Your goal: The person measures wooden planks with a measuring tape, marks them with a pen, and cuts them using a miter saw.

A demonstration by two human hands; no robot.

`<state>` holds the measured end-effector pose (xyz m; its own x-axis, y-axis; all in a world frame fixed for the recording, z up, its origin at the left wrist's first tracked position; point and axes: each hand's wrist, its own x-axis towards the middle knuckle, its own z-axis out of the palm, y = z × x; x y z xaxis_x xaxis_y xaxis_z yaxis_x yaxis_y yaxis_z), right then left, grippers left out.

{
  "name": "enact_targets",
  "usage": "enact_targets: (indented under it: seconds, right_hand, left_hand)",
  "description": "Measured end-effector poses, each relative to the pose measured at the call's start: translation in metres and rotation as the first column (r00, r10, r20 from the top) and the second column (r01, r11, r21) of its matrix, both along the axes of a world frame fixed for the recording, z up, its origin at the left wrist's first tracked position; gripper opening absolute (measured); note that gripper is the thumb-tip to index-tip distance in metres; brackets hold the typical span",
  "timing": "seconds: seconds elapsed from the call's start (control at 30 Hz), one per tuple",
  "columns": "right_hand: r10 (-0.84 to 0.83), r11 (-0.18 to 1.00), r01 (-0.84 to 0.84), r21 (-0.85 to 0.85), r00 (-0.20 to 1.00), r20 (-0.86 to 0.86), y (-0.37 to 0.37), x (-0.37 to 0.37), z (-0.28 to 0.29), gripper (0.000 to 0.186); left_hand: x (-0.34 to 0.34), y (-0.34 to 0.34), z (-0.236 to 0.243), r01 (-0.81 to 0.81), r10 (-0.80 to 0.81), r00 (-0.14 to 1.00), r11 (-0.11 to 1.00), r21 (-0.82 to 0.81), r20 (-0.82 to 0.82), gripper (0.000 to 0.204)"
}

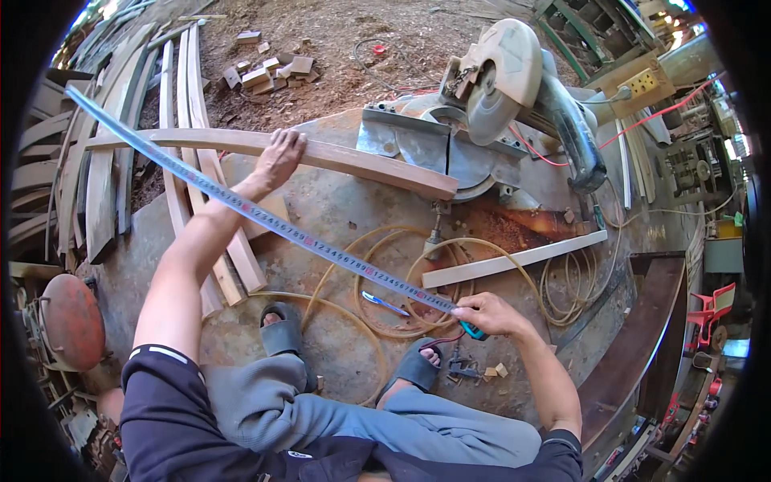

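With its fingers wrapped over the top, my left hand [281, 157] grips a long wooden board [353, 159]. The board's right end rests at the base of a miter saw [446, 136], and its left end reaches over other planks. My right hand [491, 315] is closed around a teal tape measure [472, 330]. Its long silver blade [265, 215] runs out to the upper left, crossing over my left forearm and past the board's far end. The saw's round blade and guard [506, 76] are raised above the table.
Long planks [112, 169] lie stacked at the left, near a rusty red round object [72, 323]. Wood offcuts [269, 74] sit on sawdust. Coiled hose [377, 241], a blue pen [384, 303] and a pale wood strip [514, 259] lie around my feet. A red cable [658, 111] hangs at right.
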<state>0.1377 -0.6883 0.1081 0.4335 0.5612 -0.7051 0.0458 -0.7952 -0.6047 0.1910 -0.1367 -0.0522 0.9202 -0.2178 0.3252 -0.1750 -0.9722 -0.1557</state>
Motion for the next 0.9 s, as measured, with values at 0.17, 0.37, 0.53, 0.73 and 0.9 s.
enact_targets:
  seconds: [0.17, 0.37, 0.53, 0.73, 0.9]
  right_hand:
    - [0.023, 1.000, -0.021, 0.022, 0.997, -0.071, -0.001, 0.003, -0.002, 0.034]
    - [-0.007, 0.999, 0.010, 0.047, 0.998, -0.070, -0.003, 0.001, -0.006, 0.035]
    - [-0.031, 0.999, 0.032, 0.027, 0.999, -0.036, -0.010, 0.001, -0.017, 0.036]
    - [-0.075, 0.996, 0.074, 0.050, 0.997, 0.010, -0.013, 0.007, -0.027, 0.032]
    - [-0.018, 0.995, 0.011, 0.100, 0.998, 0.066, 0.018, 0.015, -0.041, 0.032]
  left_hand:
    - [0.033, 0.027, 0.036, 0.032, -0.167, 0.927, 0.927, -0.375, -0.335, 0.052]
    - [0.042, 0.019, 0.037, -0.107, -0.032, 0.903, 0.949, -0.296, -0.428, 0.052]
    - [0.001, -0.022, 0.005, -0.138, 0.137, 0.990, 0.976, -0.167, -0.019, 0.064]
    - [-0.130, -0.134, 0.067, -0.216, -0.300, 0.839, 0.583, -0.783, -0.454, 0.083]
    - [-0.146, -0.152, 0.116, -0.714, -0.539, 0.692, -0.413, -0.566, -0.480, 0.045]
